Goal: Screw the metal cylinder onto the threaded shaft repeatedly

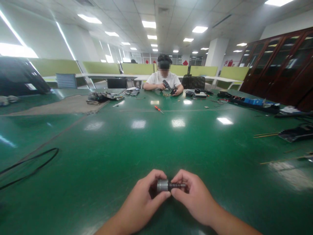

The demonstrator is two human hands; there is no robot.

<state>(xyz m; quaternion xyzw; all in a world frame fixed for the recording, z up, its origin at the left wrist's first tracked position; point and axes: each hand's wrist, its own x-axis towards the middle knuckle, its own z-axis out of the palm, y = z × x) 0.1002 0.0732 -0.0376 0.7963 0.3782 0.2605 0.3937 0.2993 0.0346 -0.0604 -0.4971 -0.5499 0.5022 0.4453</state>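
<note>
Low in the middle of the view, a silvery metal cylinder with a thin, dark, ridged shaft (162, 185) lies sideways between my two hands. My left hand (144, 195) is closed around its wide cylinder end, thumb below and fingers above. On the other side, my right hand (193, 194) pinches near the shaft, whose tip points right into the palm. Both thumb tips almost meet beneath the part. The fingers partly cover it, so its exact kind cannot be made out.
An orange screwdriver (158, 109) lies farther up the green table (137, 143). Opposite sits a person (162, 80) handling a dark tool. A black cable (44, 166) loops at left. Thin rods (266, 134) and a blue-and-black tray (254, 101) are at right; electronic parts (105, 96) lie far left.
</note>
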